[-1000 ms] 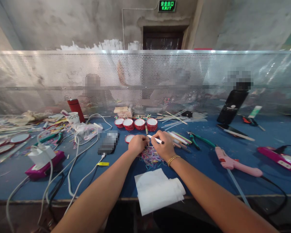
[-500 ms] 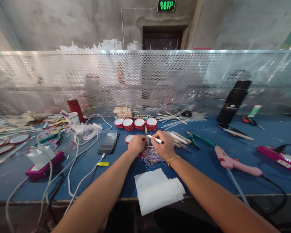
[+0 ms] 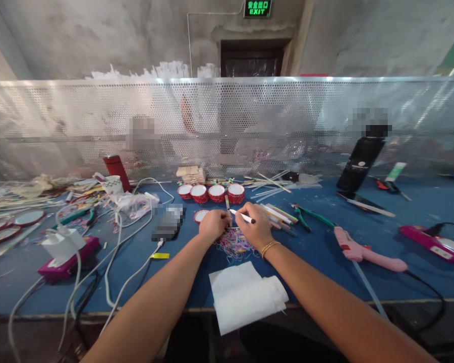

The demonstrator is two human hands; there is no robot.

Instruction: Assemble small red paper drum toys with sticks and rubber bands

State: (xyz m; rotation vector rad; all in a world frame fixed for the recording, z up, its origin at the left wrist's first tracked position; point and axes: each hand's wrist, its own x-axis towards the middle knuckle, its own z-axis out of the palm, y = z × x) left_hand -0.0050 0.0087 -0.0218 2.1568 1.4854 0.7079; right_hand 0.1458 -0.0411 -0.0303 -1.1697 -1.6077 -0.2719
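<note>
My left hand [image 3: 214, 225] is closed around a thin flat stick [image 3: 227, 203] that stands up past its fingertips. My right hand [image 3: 256, 225] grips a white marker [image 3: 243, 217] with a dark end, its tip close to the stick. Beneath both hands lies a pile of colourful loops [image 3: 235, 246]. Several red round pieces with white tops [image 3: 216, 192] stand in a row beyond the hands, and another white-topped piece [image 3: 200, 216] is partly hidden by my left hand. Folded white paper [image 3: 247, 297] rests at the table's front edge.
Pliers [image 3: 304, 217] and a pink glue gun [image 3: 366, 254] lie to the right, below a black bottle [image 3: 361, 164]. On the left are a phone [image 3: 169, 223], white cables, a purple power strip [image 3: 68, 258] and a red flask [image 3: 117, 171]. A perforated metal screen [image 3: 212, 116] spans the back.
The view has shifted very slightly. Both hands keep their hold on the stick and the marker, with hardly any visible movement.
</note>
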